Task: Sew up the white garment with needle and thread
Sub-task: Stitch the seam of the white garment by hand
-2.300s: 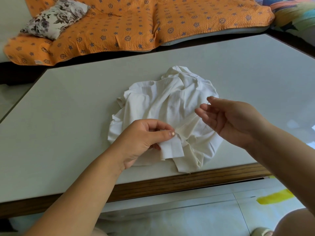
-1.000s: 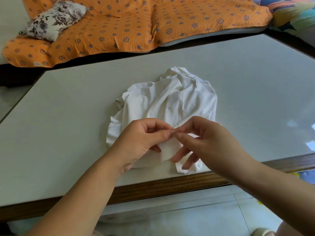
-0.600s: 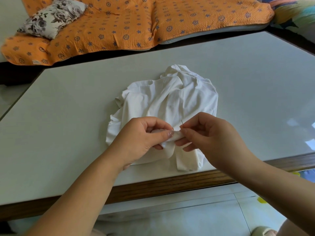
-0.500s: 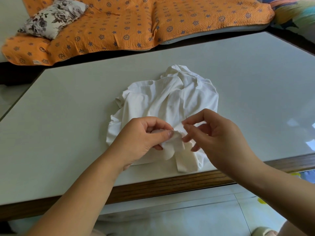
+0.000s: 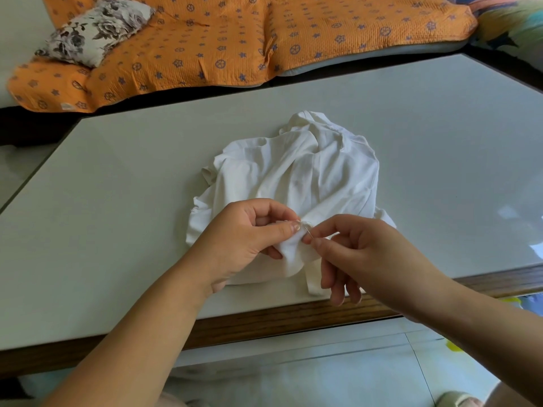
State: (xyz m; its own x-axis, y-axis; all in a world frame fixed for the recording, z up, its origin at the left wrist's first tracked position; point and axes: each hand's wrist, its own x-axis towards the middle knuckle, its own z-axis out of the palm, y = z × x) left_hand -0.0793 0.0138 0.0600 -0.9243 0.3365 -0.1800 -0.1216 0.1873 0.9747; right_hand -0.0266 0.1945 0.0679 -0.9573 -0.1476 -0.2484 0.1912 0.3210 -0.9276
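A crumpled white garment (image 5: 299,174) lies on the pale table (image 5: 117,230), near its front edge. My left hand (image 5: 244,239) pinches a fold of the garment between thumb and forefinger and lifts it slightly. Right beside it, my right hand (image 5: 361,257) pinches a thin needle (image 5: 308,230) between thumb and forefinger, the needle's tip at the fold held by the left thumb. The other right fingers hang curled below. The thread is too fine to make out.
The table has a wooden front edge (image 5: 293,318). Behind it sits a sofa with an orange patterned cover (image 5: 235,39) and a floral cushion (image 5: 94,30). Pale floor tiles (image 5: 293,371) show below the table.
My right hand came back from the right, open, to the fold and now pinches the needle lower at the fabric. The left hand has kept its pinch on the fold.
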